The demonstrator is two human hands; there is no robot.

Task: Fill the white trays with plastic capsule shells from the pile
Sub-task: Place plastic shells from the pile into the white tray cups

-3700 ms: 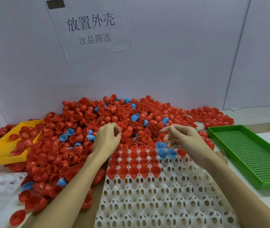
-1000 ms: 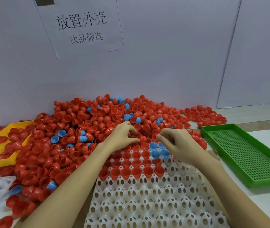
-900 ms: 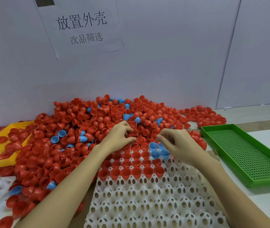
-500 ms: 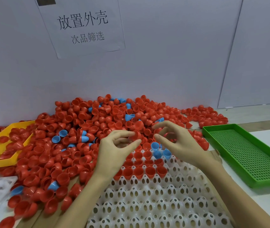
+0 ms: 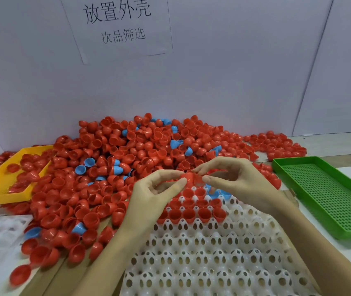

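While the wall sign [image 5: 119, 24] reads 放置外壳 / 次品筛选, my left hand [image 5: 155, 195] & right hand [image 5: 232, 178] pinch one red shell [image 5: 191, 179] over the part-filled white tray [image 5: 213, 253].

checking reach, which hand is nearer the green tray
Right. The right hand is just left of the green tray; the left hand is farther left, beyond it.

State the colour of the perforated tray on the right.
Green tray, seen in the head view.

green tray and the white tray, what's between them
In the head view the right forearm crosses the gap between the green tray and the white tray; past it only bare tabletop shows.
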